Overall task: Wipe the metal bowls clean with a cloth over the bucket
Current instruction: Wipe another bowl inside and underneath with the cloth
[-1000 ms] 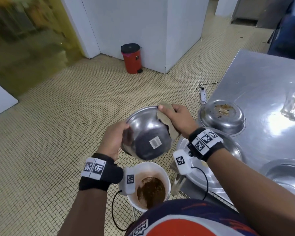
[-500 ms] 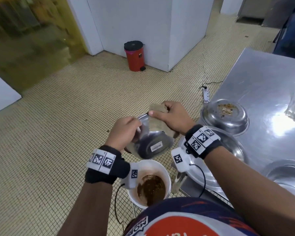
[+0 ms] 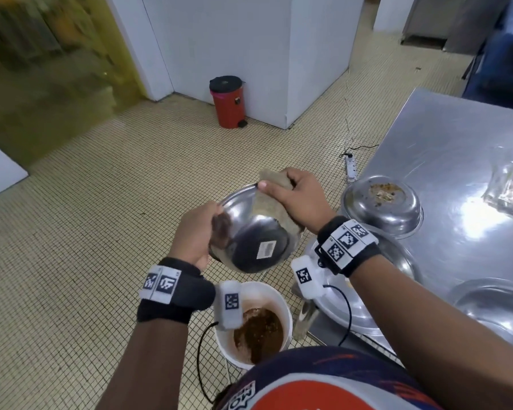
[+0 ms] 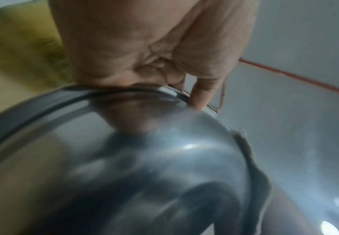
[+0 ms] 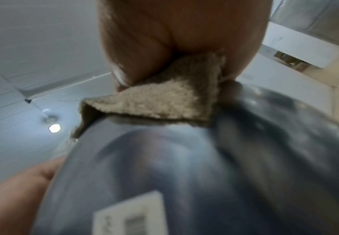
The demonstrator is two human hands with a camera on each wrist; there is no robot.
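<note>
Head view: bowl (image 3: 249,232) base toward camera, left grip (image 3: 194,229) clasping rim, right grip (image 3: 296,196) pinching cloth (image 3: 274,177).

- Your right hand (image 3: 296,199) now sits on the far rim of the metal bowl (image 3: 255,232), a little further forward than half a second ago, with the cloth (image 3: 274,184) folded over that rim and trailing down the bowl's outside.
- Your left hand (image 3: 197,235) now grips the near-left rim lower down, so more of the bowl's outside shows than half a second ago.
- The bowl now tilts its sticker-bearing base toward you, much as it did a second ago.
</note>
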